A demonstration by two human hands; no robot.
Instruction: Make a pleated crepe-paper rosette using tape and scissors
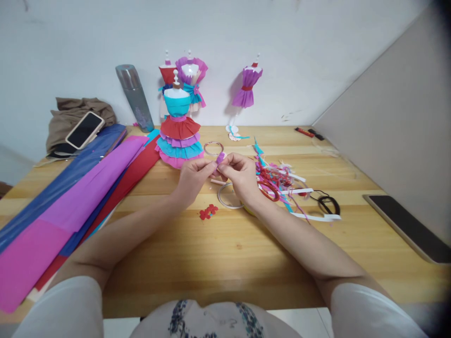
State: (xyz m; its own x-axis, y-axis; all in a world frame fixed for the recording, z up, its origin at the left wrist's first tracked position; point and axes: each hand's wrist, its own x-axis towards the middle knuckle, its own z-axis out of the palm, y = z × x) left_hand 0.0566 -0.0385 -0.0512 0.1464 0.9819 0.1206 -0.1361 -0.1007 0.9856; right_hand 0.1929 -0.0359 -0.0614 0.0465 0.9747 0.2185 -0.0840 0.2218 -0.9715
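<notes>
Both hands meet over the middle of the wooden table, fingertips pinched together on a small piece of purple paper (pixel 221 158). My left hand (pixel 195 176) grips it from the left, my right hand (pixel 241 174) from the right; the fingers cover much of it. Just behind my left hand stands a mini mannequin (pixel 178 126) in a tiered turquoise, red, purple and pink paper dress. Small red paper flowers (pixel 208 211) lie on the table nearer to me. A silver ring-shaped roll (pixel 220 197) lies partly under my right hand, and another ring (pixel 213 148) lies behind the hands.
Colored paper sheets (pixel 52 220) spread along the left. A bottle (pixel 136 98) and more mannequins (pixel 248 87) stand by the wall. Paper scraps (pixel 278 176), a black hoop (pixel 329 205) and a tablet-like device (pixel 408 227) lie right. A phone (pixel 85 130) rests on brown cloth (pixel 79 110).
</notes>
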